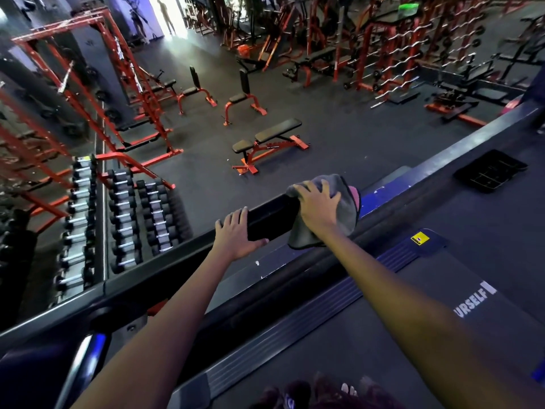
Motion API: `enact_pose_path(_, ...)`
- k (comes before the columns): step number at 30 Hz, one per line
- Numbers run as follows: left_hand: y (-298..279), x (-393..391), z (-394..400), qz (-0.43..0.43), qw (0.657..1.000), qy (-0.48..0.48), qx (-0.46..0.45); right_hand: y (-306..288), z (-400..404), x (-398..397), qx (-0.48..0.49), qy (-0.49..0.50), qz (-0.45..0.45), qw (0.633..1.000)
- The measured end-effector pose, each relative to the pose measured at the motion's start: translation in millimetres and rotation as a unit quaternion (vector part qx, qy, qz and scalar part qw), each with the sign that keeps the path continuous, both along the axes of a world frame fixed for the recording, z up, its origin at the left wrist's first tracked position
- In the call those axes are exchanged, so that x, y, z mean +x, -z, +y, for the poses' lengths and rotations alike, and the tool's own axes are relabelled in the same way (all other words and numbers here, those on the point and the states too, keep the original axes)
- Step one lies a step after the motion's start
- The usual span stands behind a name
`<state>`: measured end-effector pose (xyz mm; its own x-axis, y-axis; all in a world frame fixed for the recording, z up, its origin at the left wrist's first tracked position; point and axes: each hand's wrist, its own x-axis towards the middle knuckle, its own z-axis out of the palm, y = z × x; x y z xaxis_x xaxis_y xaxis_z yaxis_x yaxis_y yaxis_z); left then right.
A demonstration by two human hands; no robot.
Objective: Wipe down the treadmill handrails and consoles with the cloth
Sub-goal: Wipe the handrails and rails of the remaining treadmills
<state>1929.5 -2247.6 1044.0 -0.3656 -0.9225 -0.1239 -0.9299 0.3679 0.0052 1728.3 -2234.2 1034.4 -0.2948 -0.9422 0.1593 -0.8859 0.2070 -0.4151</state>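
Cloth (330,219): grey, dark-edged, with a pink patch showing at its far side; draped over the far end of the black padded handrail (271,219), hanging down on the near side. I log it as pinned under my right hand (318,208).

Right hand: palm down on top of the cloth, fingers spread and bent over the fabric and the rail beneath. Grip closed around the cloth against the handrail.

Left hand (236,237): just beside the cloth on the same handrail, fingers over the top of the bar, thumb under its near face. Grip closed around the handrail. The two hands are near each other but apart, a bare stretch of black padding between them.

Treadmill belt (442,335): dark, lower right, with white lettering reading "URSELF" and a yellow sticker (420,239) by the ribbed side rail (295,329). My feet show at the bottom edge, blurred.

Black tray (489,171): sits on the dark surface at right, well apart from the hands.

Beyond the rail, gym floor: a flat bench (267,143) with orange frame, two upright seats behind it, a dumbbell rack (124,219) at left, orange frames and barbell racks at the back. A distant figure stands in a bright doorway (165,16).
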Motion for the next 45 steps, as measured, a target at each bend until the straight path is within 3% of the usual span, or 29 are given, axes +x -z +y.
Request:
enact_pose_path(3, 4.6, 17.2, 9.5, -0.001, 1.0, 0.017, -0.019, -6.3, -4.0, 15.5, 0.005, 0.03, -0.05, 0.998)
enact_pose_path(9, 6.5, 69.7, 18.9, 0.012, 1.0, 0.01, -0.024, -9.6, 8.8, 81.7, -0.007, -0.085, 0.055, 0.995)
enact_pose_path(14, 10.9, 95.1, 29.4, 0.022, 0.998, -0.03, -0.05, -6.6, 21.5, 146.3, -0.023, -0.179, 0.074, 0.981)
enact_pose_path(19, 17.0, 116.5, 40.7, 0.026, 0.994, -0.08, -0.073, -4.9, 9.3, 118.1, -0.008, -0.273, 0.119, 0.955)
enact_pose_path(26, 18.7, 140.7, 54.0, 0.037, 0.986, -0.136, -0.083, 2.2, 3.7, 138.1, -0.03, -0.27, 0.093, 0.958)
enact_pose_path(31, 13.0, 143.6, 51.7, 0.045, 0.987, -0.149, -0.051, -3.7, -5.0, 167.6, -0.057, -0.377, 0.113, 0.917)
enact_pose_path(37, 15.5, 145.8, 54.4, 0.059, 0.972, -0.216, -0.067, -1.6, -15.6, 116.0, -0.082, -0.48, 0.215, 0.846)
enact_pose_path(40, 17.7, 139.6, 63.8, 0.071, 0.95, -0.291, -0.081, 0.5, -16.6, 104.8, -0.112, -0.493, 0.262, 0.822)
enact_pose_path(45, 13.7, 136.8, 69.1, 0.097, 0.939, -0.323, -0.07, -4.6, -16.2, 126.2, -0.166, -0.525, 0.248, 0.797)
